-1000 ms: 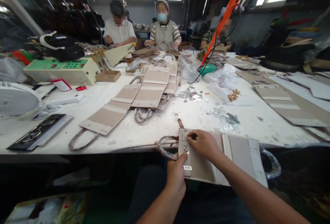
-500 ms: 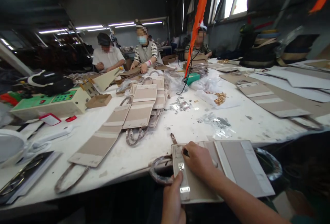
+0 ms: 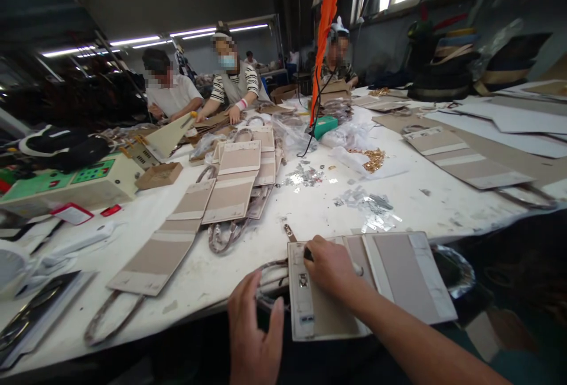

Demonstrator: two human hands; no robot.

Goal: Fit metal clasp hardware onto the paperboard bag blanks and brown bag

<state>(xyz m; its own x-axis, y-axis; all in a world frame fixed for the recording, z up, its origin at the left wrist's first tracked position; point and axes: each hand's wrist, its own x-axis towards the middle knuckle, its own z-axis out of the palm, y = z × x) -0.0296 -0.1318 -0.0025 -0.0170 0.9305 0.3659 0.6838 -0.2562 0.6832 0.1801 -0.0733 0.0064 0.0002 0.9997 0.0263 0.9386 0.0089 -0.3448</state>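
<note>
A beige bag panel (image 3: 398, 279) with pale strips lies at the table's front edge, partly over it. Clear-wrapped loop handles (image 3: 463, 273) stick out at both ends. My right hand (image 3: 330, 267) rests on the panel, fingers curled round a tool with a black end (image 3: 309, 253); the rest of the tool is mostly hidden. Left of the panel, my left hand (image 3: 254, 326) is raised, thumb and fingers apart, holding nothing. Two small metal plates show on the panel's left strip, an upper plate (image 3: 303, 280) and a lower plate (image 3: 306, 318). A brown strap tab (image 3: 289, 232) pokes out beyond the far edge.
Stacked bag panels (image 3: 233, 181) lie left of centre. Loose silver plates (image 3: 376, 211) and gold hardware (image 3: 374, 159) are scattered ahead. A green-topped machine (image 3: 71, 181) stands at left. An orange strip (image 3: 325, 36) hangs over the table. Several co-workers sit across it.
My left hand has let go of the panel's left edge and moved left, fingers spreading. My right hand stays on the panel with the tool. The view has shifted slightly.
</note>
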